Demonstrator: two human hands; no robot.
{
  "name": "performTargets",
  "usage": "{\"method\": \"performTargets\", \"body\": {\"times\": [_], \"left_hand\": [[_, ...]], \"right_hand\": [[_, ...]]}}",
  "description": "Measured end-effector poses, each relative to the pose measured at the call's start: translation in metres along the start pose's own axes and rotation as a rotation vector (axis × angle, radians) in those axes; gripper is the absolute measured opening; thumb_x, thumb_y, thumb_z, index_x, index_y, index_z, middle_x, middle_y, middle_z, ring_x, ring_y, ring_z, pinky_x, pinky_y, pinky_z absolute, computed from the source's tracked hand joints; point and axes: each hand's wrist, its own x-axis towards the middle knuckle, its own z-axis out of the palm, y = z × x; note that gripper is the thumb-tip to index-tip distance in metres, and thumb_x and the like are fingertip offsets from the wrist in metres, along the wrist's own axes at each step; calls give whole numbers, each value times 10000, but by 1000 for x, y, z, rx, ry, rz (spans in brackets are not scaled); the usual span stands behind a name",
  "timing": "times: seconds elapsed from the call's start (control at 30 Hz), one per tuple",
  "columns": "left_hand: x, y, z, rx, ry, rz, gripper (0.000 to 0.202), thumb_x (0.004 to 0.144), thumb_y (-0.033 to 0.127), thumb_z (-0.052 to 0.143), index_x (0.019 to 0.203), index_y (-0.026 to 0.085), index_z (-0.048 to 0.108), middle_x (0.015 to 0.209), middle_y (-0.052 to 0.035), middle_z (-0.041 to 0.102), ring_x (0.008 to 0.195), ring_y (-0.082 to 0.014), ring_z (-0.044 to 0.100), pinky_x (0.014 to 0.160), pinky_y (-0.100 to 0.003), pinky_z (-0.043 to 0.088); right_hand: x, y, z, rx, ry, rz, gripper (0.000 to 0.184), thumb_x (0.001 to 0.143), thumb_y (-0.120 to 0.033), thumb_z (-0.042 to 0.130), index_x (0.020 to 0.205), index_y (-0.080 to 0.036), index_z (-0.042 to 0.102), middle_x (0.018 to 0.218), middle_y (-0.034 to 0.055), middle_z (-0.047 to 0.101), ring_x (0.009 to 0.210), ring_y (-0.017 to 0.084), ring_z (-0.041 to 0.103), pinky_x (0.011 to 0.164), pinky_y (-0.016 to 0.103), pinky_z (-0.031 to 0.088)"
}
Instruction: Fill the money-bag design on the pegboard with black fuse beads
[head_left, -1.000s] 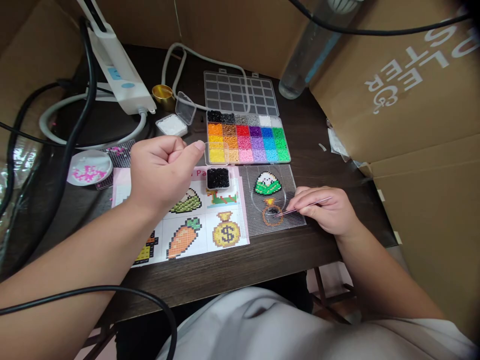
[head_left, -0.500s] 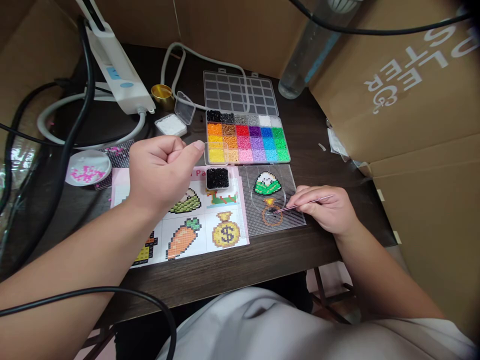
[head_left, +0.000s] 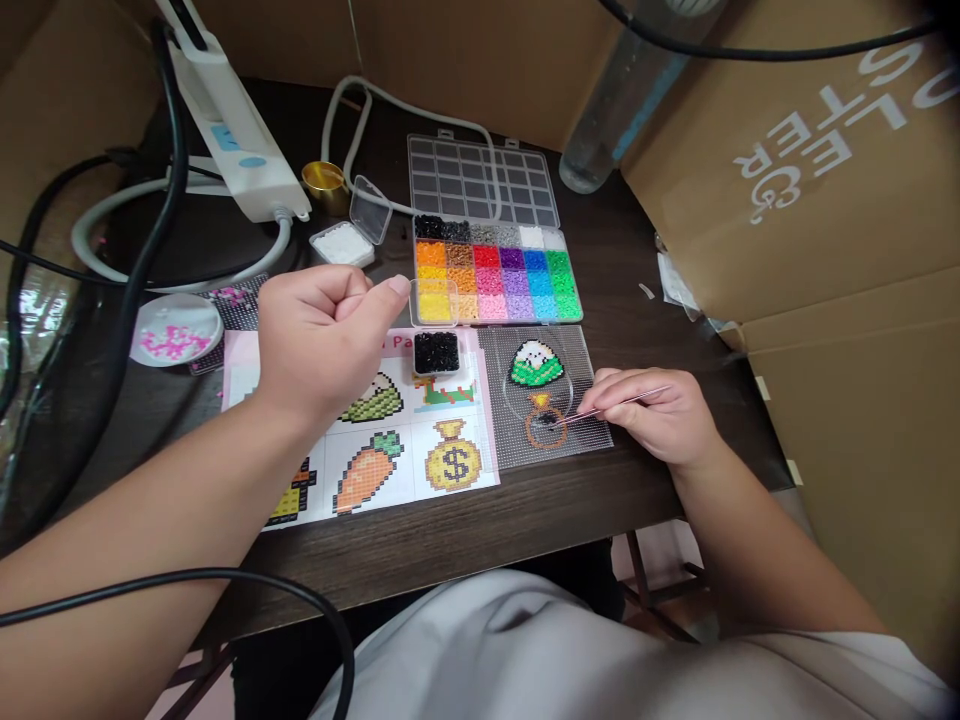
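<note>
Far left, a dish [head_left: 212, 325] of pink beads sits beside the white machine's cord [head_left: 94, 215], so a tug on that cord could well spill it. Your left hand [head_left: 322, 335] is curled closed above the pattern sheet [head_left: 405, 470], thumb at the corner of the clear lid [head_left: 433, 303]. It seems to be pinching that lid, though the contact is too small to be sure. The lid stands over the near left corner of the bead tray [head_left: 525, 323], joined to the small box [head_left: 436, 373] of black beads on the sheet's top edge. If you jerk or lift that hand, the box could tip and scatter beads over the sheet and the pegboard.

To the right, the pegboard [head_left: 495, 372] lies flat on the desk, with the finished-looking rice ball [head_left: 536, 362] above the brown ring [head_left: 546, 446] of beads. Your right hand [head_left: 656, 415] grips the tweezers [head_left: 637, 399], their tips inside the ring, by the black beads [head_left: 549, 420]. A slip there, or a palm pressing the board's right edge, could knock beads off their pegs; squeezing too hard could flick one away.
</note>
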Motion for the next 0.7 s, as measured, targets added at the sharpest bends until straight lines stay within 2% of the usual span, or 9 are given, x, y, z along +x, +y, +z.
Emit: {"method": "performTargets", "body": {"times": [0.27, 0.7], "left_hand": [[0, 1, 0, -4, -1, 9, 475, 721, 175, 681, 432, 178, 304, 400, 61, 354, 374, -61, 351, 410, -271, 190], [1, 1, -1, 17, -5, -6, 493, 720, 194, 691, 435, 180, 289, 390, 60, 339, 378, -63, 347, 418, -274, 184]], "right_hand": [[-1, 1, 0, 4, -16, -7, 232, 813, -67, 704, 931, -248, 790, 873, 58, 786, 775, 208, 710, 729, 379, 535], [0, 0, -1, 5, -21, -3, 174, 829, -108, 701, 913, -234, 788, 854, 66, 781, 761, 197, 708, 722, 367, 540]]}}
